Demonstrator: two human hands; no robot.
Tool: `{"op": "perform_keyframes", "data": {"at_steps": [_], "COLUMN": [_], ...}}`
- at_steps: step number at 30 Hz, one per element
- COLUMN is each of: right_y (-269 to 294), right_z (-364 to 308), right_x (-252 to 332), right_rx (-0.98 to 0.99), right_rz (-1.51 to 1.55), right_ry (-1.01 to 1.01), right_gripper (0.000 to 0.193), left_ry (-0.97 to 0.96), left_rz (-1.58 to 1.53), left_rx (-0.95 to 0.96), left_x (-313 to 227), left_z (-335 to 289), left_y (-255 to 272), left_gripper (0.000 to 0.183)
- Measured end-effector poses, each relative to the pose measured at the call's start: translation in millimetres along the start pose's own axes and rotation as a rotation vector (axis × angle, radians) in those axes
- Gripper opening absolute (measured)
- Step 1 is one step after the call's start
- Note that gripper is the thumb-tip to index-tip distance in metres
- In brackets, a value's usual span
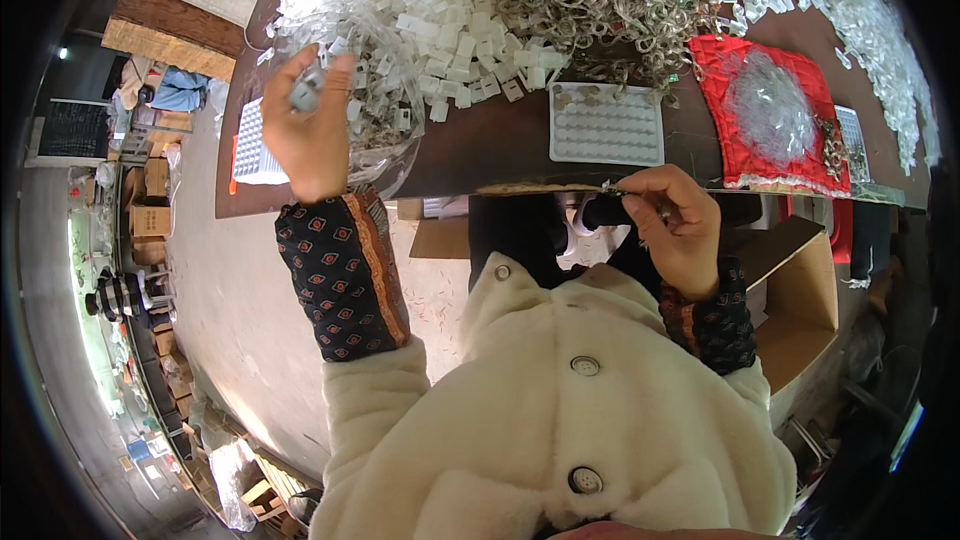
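Observation:
My left hand (318, 145) is raised over the left part of the table, thumb and fingers closed around a small pale plastic piece (305, 92), blurred by motion. Under and beside it lies a clear plastic bag (400, 135) with small white and grey parts in it. At the table's front edge my right hand (683, 230) has its thumb and forefinger close together. A tiny metallic piece (610, 186) shows at its fingertips, too small to name. Behind the hands rise a heap of small white plastic housings (440, 30) and a heap of curled, brownish cable-like parts (610, 0).
A white ridged tray (606, 124) lies mid-table, and another tray (258, 145) at the left edge. On the right, clear thin strands (768, 100) rest on a red cloth (715, 70). More translucent parts (840, 0) pile up far right. An open cardboard box (805, 290) stands below the table.

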State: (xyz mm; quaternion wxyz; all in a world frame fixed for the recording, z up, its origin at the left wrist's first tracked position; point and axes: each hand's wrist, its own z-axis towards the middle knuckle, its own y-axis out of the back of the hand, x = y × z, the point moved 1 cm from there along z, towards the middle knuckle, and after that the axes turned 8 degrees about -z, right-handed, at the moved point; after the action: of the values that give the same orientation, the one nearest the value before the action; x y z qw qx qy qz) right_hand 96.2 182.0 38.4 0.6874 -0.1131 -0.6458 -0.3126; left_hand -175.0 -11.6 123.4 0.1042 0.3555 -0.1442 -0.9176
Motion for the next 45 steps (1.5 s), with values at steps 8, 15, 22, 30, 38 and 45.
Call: {"op": "perform_keyframes", "data": {"at_steps": [8,15,22,30,38,45], "right_y": [-3,11,10,-6,-21,-38], "right_z": [4,5,9,15,4,1], "right_x": [-13,-19,-14,7,18,18], "right_rx": [-0.006,-0.054,-0.036,-0.083,-0.062,-0.167], "right_rz": [0.014,0.005,0.058,0.126,0.109,0.203], "right_ry": [0.030,0.040,0.086,0.279,0.270,0.246], "right_gripper": [0.017,0.016,0.016,0.018,0.016,0.015], "left_ry": [-0.070,-0.186,-0.361,0.174,0.131,0.696], "left_rz": [-0.037,0.140,0.024,-0.724,-0.821,-1.058], "left_rx": [0.502,0.631,0.550,0.744,0.658,0.302], "left_x": [-14,17,2,-56,-53,-69], "left_z": [-61,-65,-59,-112,-131,-164], "left_y": [-100,-152,-123,-60,-44,-61], "left_gripper": [0.016,0.023,0.024,0.019,0.021,0.030]}}
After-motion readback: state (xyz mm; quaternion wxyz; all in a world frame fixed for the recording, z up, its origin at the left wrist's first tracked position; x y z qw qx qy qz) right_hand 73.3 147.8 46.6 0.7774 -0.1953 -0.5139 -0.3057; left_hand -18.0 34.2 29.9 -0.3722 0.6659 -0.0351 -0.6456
